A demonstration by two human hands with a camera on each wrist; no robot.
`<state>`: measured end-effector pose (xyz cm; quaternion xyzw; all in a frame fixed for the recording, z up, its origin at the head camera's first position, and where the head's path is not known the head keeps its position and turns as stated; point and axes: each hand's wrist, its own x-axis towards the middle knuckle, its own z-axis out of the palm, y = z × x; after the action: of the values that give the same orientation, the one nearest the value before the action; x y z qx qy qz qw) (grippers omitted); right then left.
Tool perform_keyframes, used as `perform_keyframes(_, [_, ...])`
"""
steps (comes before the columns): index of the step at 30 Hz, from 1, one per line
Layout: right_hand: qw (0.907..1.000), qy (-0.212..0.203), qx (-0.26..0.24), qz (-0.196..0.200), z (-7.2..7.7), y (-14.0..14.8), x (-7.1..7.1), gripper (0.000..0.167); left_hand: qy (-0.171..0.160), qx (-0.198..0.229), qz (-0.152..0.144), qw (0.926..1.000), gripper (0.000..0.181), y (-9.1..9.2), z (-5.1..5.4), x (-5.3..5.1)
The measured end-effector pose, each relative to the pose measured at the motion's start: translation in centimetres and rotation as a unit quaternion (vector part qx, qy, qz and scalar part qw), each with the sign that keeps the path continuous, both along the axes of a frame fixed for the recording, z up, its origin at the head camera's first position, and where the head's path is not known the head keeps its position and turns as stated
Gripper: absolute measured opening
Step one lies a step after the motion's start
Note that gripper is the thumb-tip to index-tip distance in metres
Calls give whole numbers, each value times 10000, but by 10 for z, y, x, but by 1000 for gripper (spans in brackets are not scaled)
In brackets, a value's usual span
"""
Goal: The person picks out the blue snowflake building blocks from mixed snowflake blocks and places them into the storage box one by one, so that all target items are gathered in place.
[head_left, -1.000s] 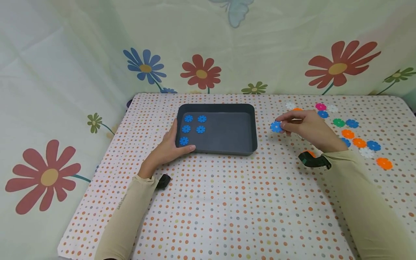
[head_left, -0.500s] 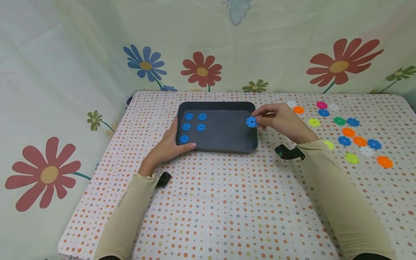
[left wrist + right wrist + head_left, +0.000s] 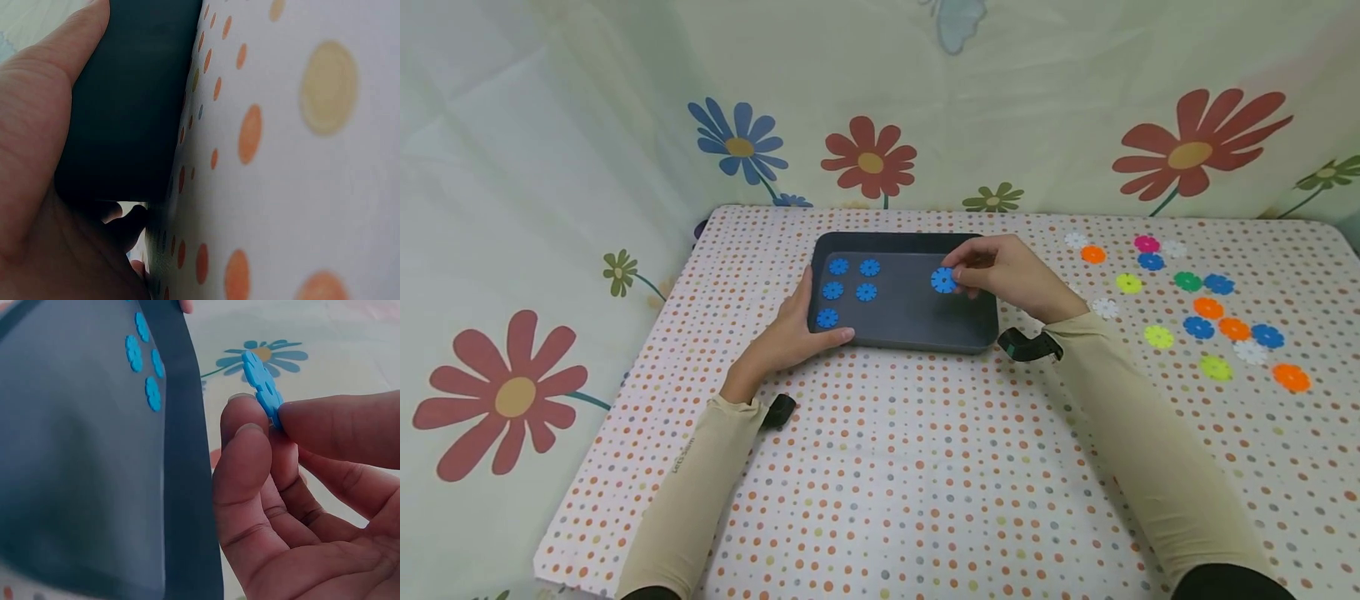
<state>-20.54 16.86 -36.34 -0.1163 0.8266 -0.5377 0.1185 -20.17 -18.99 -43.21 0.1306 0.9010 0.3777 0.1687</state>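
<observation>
Along the near edge of the view, two beige sleeves [image 3: 688, 492] reach forward over a dotted tablecloth [image 3: 925, 500]. Past their cuffs sit black wrist devices [image 3: 778, 412], one at each wrist.

A little farther on, the left hand [image 3: 790, 333] grips the near left corner of a dark grey tray [image 3: 910, 321], its thumb along the near side and its fingers against the left end. The tray lies flat on the cloth. Five notched blue discs [image 3: 832, 291] rest on its floor toward that end, three in one column and two in the next.

Over the right part of the same tray, the right hand [image 3: 1011, 275] pinches another blue disc [image 3: 943, 281] between thumb and fingertips, the grip closed tight on its edge. This disc stands tilted and is held above the tray floor; the right wrist view shows it nearly edge-on.

Off to the right, loose discs are scattered on the cloth. An orange disc [image 3: 1292, 377] and a yellow disc [image 3: 1216, 367] lie nearest; others in blue, white, orange, yellow and green spread behind them, with a pink disc [image 3: 1147, 243] among the farthest.

At the back hangs a pale curtain [image 3: 1015, 100] printed with flowers: a blue flower [image 3: 740, 147] on the left and red ones beyond the tray and at the right, with part of a pale butterfly [image 3: 961, 23] at the top.
</observation>
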Motion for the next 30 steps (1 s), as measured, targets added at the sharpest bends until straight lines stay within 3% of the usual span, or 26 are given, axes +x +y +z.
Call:
perform_keyframes(13, [9998,-35,-155,89,-4,-24,-8,16,-14,73,16,10000,133,1,1,0])
perform_keyframes(30, [9984,-7,-219,525,-9,-53,-18,16,-94,78,91,9999,133,-1,1,2])
